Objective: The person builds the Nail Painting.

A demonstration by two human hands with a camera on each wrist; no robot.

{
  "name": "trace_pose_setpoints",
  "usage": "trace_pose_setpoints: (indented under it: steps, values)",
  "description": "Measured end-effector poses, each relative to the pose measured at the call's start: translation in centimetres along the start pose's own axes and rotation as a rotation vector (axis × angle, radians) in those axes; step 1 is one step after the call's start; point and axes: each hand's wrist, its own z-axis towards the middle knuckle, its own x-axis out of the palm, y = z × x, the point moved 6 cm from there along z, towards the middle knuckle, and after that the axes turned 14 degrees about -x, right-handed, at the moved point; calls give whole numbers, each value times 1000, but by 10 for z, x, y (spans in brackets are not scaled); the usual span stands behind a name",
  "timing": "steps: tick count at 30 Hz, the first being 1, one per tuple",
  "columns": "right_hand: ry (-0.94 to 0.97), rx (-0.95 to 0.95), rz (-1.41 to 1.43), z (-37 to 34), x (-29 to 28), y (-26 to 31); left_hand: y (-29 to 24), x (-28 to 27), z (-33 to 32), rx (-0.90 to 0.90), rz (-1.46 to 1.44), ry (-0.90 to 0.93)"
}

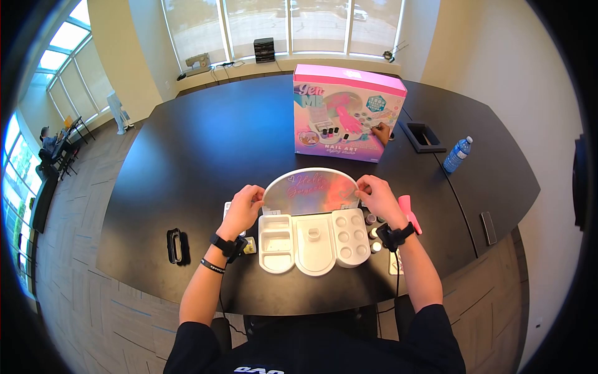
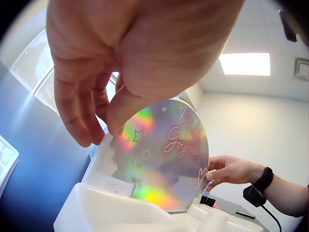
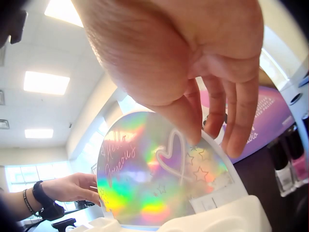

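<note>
A half-round, iridescent mirror panel (image 1: 308, 193) with "Hello Gorgeous" script, hearts and stars stands upright at the back of a white nail-studio base (image 1: 314, 254). The base has a left part with compartments, a rounded middle and a right part with several round wells. My left hand (image 1: 245, 209) pinches the panel's left edge between thumb and fingers. At the opposite edge, my right hand (image 1: 381, 198) does the same. Both wrist views show the thumb on the shiny front face and the fingers behind the rim. The panel's lower edge sits right at the base.
Beyond the panel stands a pink nail art box (image 1: 349, 112). Small polish bottles (image 1: 375, 247) and a pink plastic piece (image 1: 408, 213) lie by my right arm. Farther right are a water bottle (image 1: 458, 154), a black tray (image 1: 423, 137) and a phone (image 1: 488, 228). A black oblong item (image 1: 177, 246) lies left.
</note>
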Motion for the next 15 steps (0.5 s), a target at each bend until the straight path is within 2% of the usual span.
trace_pose_setpoints:
  steps: [15]
  values:
    - [60,8,19,-7,1,1,-2,0,-9,42,61,8]
